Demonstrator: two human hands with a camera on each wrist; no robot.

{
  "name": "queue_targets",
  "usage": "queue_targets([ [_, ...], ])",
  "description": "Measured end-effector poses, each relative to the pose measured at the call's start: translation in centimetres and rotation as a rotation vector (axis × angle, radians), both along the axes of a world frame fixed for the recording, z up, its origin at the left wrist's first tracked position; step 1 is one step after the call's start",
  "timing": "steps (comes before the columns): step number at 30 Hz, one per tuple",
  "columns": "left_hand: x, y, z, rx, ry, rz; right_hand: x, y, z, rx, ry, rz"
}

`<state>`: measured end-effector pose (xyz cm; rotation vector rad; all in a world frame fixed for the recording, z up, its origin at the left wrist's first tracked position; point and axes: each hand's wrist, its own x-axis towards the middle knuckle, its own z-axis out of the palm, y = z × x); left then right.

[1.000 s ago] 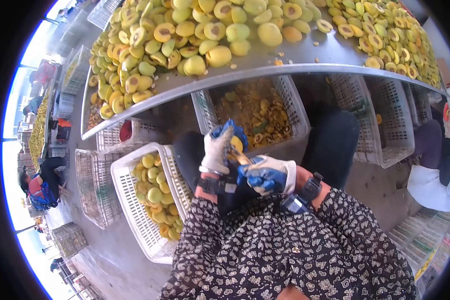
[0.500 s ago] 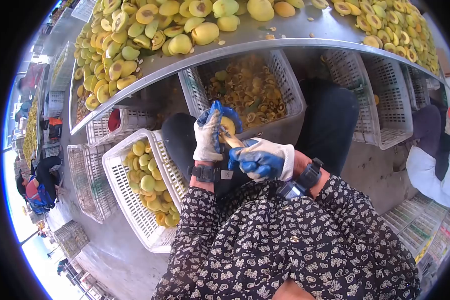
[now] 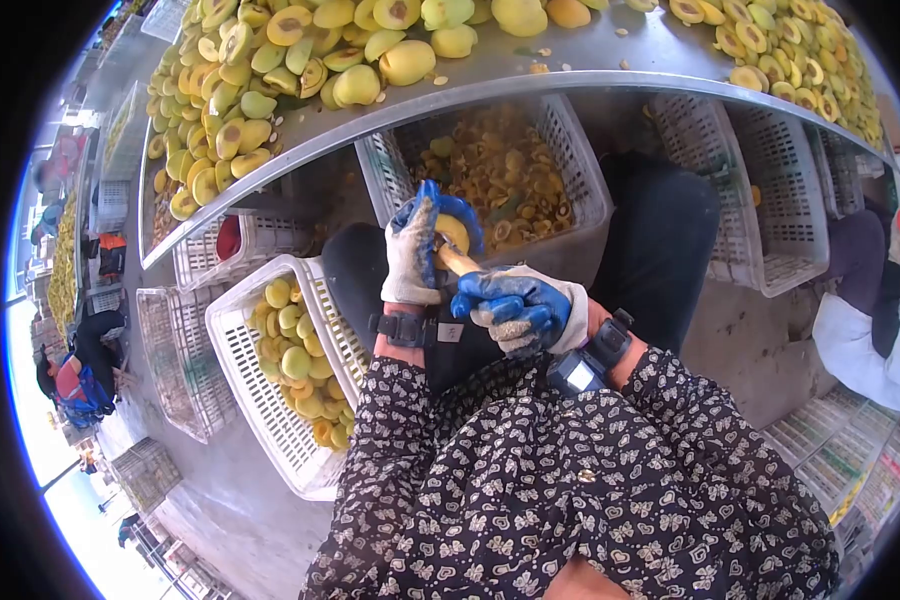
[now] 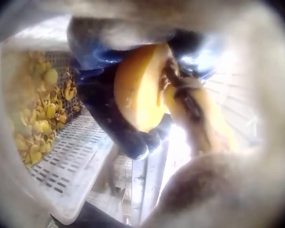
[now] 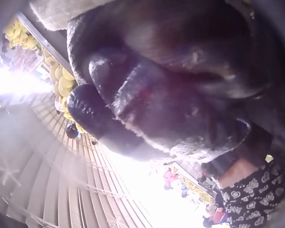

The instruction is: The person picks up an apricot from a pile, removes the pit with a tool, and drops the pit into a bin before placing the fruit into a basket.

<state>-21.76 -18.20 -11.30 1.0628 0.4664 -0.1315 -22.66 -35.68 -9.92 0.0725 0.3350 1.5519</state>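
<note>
In the head view my gloved left hand [image 3: 410, 255] holds a yellow stone-fruit half [image 3: 453, 234] upright over my lap, its fingers and thumb around the rim. My gloved right hand [image 3: 532, 310] grips a short tool with a wooden handle [image 3: 460, 263]. The handle points up and left, with its working end right at the cut face of the fruit. Close up in the left wrist view, dark metal at the end of the wooden tool [image 4: 213, 118] meets the brown centre of the fruit half [image 4: 137, 92]. Curled fingers [image 5: 171, 109] fill the right wrist view and hide the tool there.
A metal table [image 3: 530, 78] with heaps of halved fruit [image 3: 240, 110] spans the front. Under it stands a crate [image 3: 585, 190] of pits and scraps. A white crate [image 3: 232, 345] of fruit stands left of my legs, and empty crates [image 3: 770, 235] stand right. Another person's sleeve [image 3: 865, 340] shows far right.
The head view has shifted, so table and crates sit higher. The right hand has turned, showing more of its blue fingers. Both hands keep hold of fruit half and tool.
</note>
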Motion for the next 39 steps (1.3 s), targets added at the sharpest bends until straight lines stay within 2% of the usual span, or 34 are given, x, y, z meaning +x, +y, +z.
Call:
queue_targets([
  [2,0.7,-0.7,0.5,-0.008,-0.043,0.040,0.1,0.3,0.0,-0.005,-0.043,-0.044],
  [4,1.2,-1.4,0.7,-0.071,-0.047,0.187,0.0,0.5,-1.2,0.135,0.030,-0.137],
  [5,1.5,-1.8,0.5,-0.091,-0.004,0.261,0.0,0.4,-1.4,0.082,-0.002,-0.158],
  [8,2.2,-2.0,-0.1,-0.130,0.022,0.301,0.5,0.1,-1.6,0.071,-0.012,-0.165],
  [9,2.4,-1.8,-0.5,-0.125,0.019,0.303,0.6,0.0,-1.9,0.050,-0.002,-0.160],
  [10,2.6,-1.4,-1.1,0.027,0.030,0.233,0.9,-0.1,-1.5,0.054,-0.004,-0.160],
  [12,2.7,-0.9,-2.4,0.327,0.059,0.082,1.1,-0.5,-0.6,-0.216,-0.210,-0.092],
  [13,2.5,-0.8,-2.8,0.252,0.089,0.067,1.6,-1.0,-0.6,-0.143,-0.175,-0.044],
  [16,2.0,-0.8,-2.9,0.247,0.134,0.053,1.6,-1.0,-1.7,-0.039,-0.143,0.010],
  [17,1.9,-1.2,-2.4,0.257,0.166,0.119,1.4,-0.9,-1.5,-0.111,-0.128,-0.020],
  [18,1.9,-1.5,-1.7,0.153,0.120,0.149,1.2,-0.9,-1.1,-0.113,-0.126,-0.017],
  [20,2.1,-1.8,-0.9,-0.221,0.058,0.083,1.2,-0.5,-0.6,-0.011,-0.084,-0.113],
  [21,2.1,-1.8,-0.7,-0.215,0.061,0.088,0.9,-0.2,-1.7,0.125,-0.027,-0.156],
  [23,2.6,-1.9,-0.5,-0.412,0.028,0.118,1.1,-0.2,-1.7,0.127,-0.027,-0.163],
  [25,2.5,-2.1,-0.7,-0.378,-0.001,0.083,1.0,-0.5,-1.3,0.122,-0.026,-0.185],
  [26,2.6,-2.1,-0.5,-0.344,-0.037,0.061,1.3,-0.7,-0.8,0.043,-0.068,-0.158],
  [27,2.4,-2.3,-0.4,-0.182,0.049,0.097,1.3,-0.7,-0.5,-0.037,-0.107,-0.128],
  [28,2.3,-1.9,-1.0,-0.180,0.052,0.099,1.3,-0.6,-1.0,-0.035,-0.103,-0.127],
  [30,2.7,-1.0,-2.6,0.122,0.064,-0.021,1.7,-0.5,-2.4,-0.026,-0.119,-0.044],
  [34,2.7,-0.8,-4.1,0.029,0.060,0.086,1.6,0.3,-2.8,-0.093,-0.076,-0.038],
  [35,3.1,-0.9,-4.8,0.005,0.139,0.197,1.7,0.6,-3.1,0.011,-0.008,-0.086],
  [36,3.0,-1.0,-5.5,0.005,0.139,0.202,1.5,0.6,-3.4,0.112,0.066,-0.131],
  [38,3.7,-1.7,-5.0,0.004,0.178,0.268,1.7,0.3,-2.8,0.046,0.062,-0.162],
  [39,3.8,-1.3,-5.6,-0.050,0.156,0.198,1.6,0.0,-2.5,0.001,0.062,-0.196],
])
